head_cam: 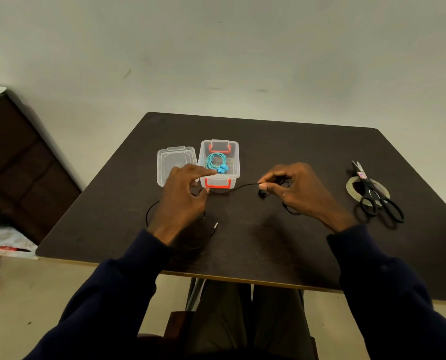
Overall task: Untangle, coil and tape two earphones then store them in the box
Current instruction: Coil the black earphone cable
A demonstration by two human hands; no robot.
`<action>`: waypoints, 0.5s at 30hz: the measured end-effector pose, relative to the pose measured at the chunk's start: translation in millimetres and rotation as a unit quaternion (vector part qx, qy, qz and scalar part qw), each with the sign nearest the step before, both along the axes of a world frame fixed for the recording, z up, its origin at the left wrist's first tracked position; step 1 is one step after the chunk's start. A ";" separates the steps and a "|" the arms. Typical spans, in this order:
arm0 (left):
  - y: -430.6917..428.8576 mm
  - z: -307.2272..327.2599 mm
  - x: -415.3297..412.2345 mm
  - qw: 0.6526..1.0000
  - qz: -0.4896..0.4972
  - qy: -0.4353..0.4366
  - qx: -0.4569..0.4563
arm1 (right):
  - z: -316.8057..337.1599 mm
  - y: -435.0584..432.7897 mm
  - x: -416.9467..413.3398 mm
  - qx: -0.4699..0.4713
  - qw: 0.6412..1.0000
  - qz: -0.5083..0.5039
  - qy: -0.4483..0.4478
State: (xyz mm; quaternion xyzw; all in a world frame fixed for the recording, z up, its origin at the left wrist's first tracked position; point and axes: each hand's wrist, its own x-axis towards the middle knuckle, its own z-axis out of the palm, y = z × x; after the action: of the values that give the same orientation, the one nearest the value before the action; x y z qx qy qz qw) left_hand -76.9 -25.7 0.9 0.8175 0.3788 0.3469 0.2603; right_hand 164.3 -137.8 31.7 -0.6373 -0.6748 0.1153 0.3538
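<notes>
A coiled blue earphone [216, 162] lies inside the clear plastic box [234, 162] with red latches. The box's clear lid [176, 162] lies beside it on the left. A black earphone [238, 187] stretches across the dark table between my hands. My right hand [297, 189] pinches its cable near the earbuds, with loops of it under the palm. My left hand [184, 198] holds the cable at the thumb, index finger stretched out toward the box. The rest of the cable loops under my left wrist, and its plug [215, 225] lies on the table.
Black scissors [378, 198] lie on top of a roll of clear tape [350, 187] at the table's right side. The dark table [268, 242] ends close to my lap. A dark cabinet [21, 162] stands to the left on the floor.
</notes>
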 end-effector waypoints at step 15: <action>-5.1 8.6 22.0 0.996 -0.019 -0.057 0.062 | -1.5 7.1 -8.3 0.045 0.998 -0.001 0.044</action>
State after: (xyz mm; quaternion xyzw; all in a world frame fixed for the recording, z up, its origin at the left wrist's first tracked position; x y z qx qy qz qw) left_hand -54.9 -30.8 9.5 0.8180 0.3259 0.4107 0.2365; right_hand 156.1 -130.7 30.2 -0.6155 -0.6628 0.1119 0.4115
